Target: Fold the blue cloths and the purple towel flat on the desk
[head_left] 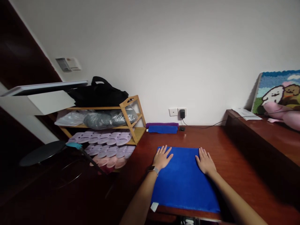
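A blue towel (184, 179) lies spread flat on the reddish-brown wooden table (200, 136), close to its front edge. A small white tag (154, 206) sticks out at its near left corner. My left hand (162, 157), with a watch on the wrist, rests with fingers spread on the towel's far left corner. On the far right corner, my right hand (206, 161) lies flat, fingers stretched forward and partly beyond the towel's side edge. Neither hand grips anything.
Folded blue and purple cloths (162, 129) lie at the wall, beside a plugged-in black adapter (182, 113). Left stands a wooden rack (131, 118) with clogs (110, 136) and a black bag (99, 93). A raised ledge (278, 137) at right holds a pink plush toy (284, 115).
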Available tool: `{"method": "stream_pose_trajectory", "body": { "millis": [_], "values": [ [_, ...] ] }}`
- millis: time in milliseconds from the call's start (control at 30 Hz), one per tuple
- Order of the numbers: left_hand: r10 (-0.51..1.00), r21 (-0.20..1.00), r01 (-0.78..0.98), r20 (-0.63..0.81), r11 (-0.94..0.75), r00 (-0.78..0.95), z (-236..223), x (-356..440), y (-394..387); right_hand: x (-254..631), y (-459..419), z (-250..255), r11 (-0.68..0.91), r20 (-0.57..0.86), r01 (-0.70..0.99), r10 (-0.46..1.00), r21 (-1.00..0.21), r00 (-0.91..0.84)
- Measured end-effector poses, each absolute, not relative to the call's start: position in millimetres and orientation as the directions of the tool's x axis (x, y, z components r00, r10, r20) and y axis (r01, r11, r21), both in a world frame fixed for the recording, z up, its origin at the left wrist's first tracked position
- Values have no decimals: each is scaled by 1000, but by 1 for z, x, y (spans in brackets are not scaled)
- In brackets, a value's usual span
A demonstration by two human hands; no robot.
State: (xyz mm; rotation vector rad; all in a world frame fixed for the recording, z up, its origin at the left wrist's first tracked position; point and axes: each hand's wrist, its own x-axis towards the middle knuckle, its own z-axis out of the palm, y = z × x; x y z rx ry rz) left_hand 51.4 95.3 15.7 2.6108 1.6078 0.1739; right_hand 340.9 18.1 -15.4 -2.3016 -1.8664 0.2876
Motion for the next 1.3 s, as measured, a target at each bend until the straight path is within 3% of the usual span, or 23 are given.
{"method": "stream_pose_trajectory", "body": {
  "millis": [633,767,867,967,1100,1300],
  "values": [
    [904,120,896,57,-427,423,12,24,103,342,18,-16,-199,-46,963,980,-180,194],
    [877,84,878,157,-471,455,23,59,93,341,18,-14,-199,-51,957,980,-209,193],
    [780,110,786,266,-608,566,19,113,67,341,16,-14,-192,-37,954,981,-231,188],
    [730,163,714,242,-680,640,8,158,44,342,15,-15,-192,-33,957,981,-219,190],
    [787,207,759,179,-617,591,2,145,45,342,16,-16,-195,-47,963,981,-184,190],
    [921,162,907,64,-389,383,9,35,69,343,15,-19,-196,-24,964,981,-180,195]
  ]
}}
